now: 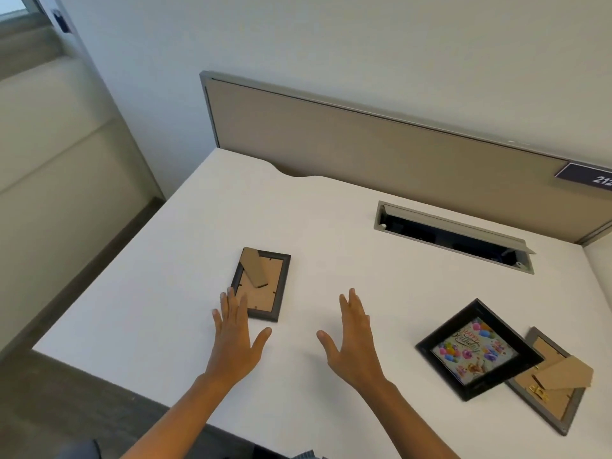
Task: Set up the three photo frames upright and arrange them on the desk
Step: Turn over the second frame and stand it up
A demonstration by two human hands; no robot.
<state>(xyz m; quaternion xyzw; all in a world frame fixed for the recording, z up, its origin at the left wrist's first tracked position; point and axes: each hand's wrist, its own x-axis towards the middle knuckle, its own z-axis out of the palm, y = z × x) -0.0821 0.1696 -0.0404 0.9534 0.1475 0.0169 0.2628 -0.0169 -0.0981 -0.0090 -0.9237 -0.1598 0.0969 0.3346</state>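
Observation:
Three photo frames lie flat on the white desk (165,276). A dark frame (265,293) rests face down at centre left, its brown cardboard stand on top. My left hand (233,339) is open, fingers spread, its fingertips over that frame's near left corner. My right hand (352,339) hovers open over bare desk, holding nothing. At the right, a black frame (477,349) lies face up showing a colourful birthday picture. It overlaps a grey frame (549,382) that lies face down with its stand showing.
A grey cable tray (453,236) with its lid raised is sunk into the desk at the back right. A beige partition panel (364,150) runs along the desk's far edge. The desk's left edge drops to a dark floor (49,392).

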